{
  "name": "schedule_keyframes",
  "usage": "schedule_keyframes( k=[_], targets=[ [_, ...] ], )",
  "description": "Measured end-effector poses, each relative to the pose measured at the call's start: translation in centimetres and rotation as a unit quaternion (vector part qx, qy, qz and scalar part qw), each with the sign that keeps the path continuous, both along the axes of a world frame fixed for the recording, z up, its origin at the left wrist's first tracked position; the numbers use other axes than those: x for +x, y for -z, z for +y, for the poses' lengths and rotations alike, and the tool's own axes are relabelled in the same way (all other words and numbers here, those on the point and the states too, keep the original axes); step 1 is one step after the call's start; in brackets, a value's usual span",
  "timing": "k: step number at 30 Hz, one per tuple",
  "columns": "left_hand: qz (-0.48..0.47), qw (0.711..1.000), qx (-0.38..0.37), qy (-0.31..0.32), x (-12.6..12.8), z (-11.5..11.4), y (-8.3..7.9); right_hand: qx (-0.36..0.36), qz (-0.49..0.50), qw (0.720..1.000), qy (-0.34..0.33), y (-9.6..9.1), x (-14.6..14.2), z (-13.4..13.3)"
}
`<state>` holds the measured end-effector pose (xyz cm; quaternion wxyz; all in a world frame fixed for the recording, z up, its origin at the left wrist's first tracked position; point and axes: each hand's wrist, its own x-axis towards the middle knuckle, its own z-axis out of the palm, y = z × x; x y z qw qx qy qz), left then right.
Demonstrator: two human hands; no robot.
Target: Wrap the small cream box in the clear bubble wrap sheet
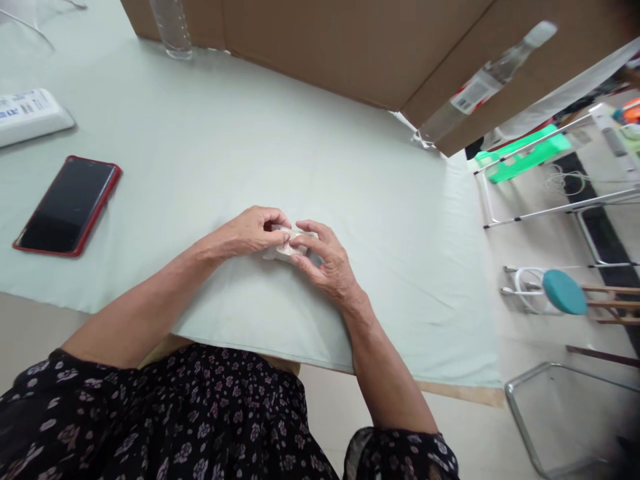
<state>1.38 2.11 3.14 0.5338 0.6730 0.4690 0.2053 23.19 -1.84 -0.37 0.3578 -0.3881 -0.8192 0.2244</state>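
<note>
A small, white, crumpled thing [287, 249], paper or thin plastic by its look, is held low over the pale green cloth near the table's front edge. My left hand [254, 231] has its thumb and fingers closed on the left end of it. From the other side, my right hand [326, 259] curls its fingers and thumb around the right end. The fingers cover much of it, so its exact kind cannot be made out.
On the left lie a phone in a red case [67, 207] and a white printed package [35, 115]. A cardboard box [320, 47] stands at the back, with a clear bottle [173, 30] and a labelled bottle [475, 93] against it. A teal stool [564, 292] is off to the right.
</note>
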Motion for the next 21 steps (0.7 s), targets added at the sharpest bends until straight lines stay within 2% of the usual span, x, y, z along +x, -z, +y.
schedule_keyframes(
  k=[3,7,10,13,21],
  targets=[
    [0.014,1.000,0.005,0.005,-0.4,0.3,0.0,-0.013,0.031,0.999,0.010,-0.5,0.5,-0.1],
    [0.013,1.000,0.017,-0.013,-2.2,0.8,-0.9,-0.030,0.153,0.985,0.077,-1.0,1.6,0.0],
    [-0.003,0.999,0.021,-0.037,-3.5,1.1,-1.5,-0.034,0.191,0.975,0.112,-0.9,2.1,0.4],
    [-0.006,0.999,0.025,-0.040,-4.0,1.3,-1.5,-0.056,0.164,0.979,0.110,-0.6,2.0,0.4],
    [-0.015,0.999,0.034,0.025,-2.6,1.1,-0.8,-0.056,0.060,0.996,0.048,-0.9,0.4,-0.3]
  ],
)
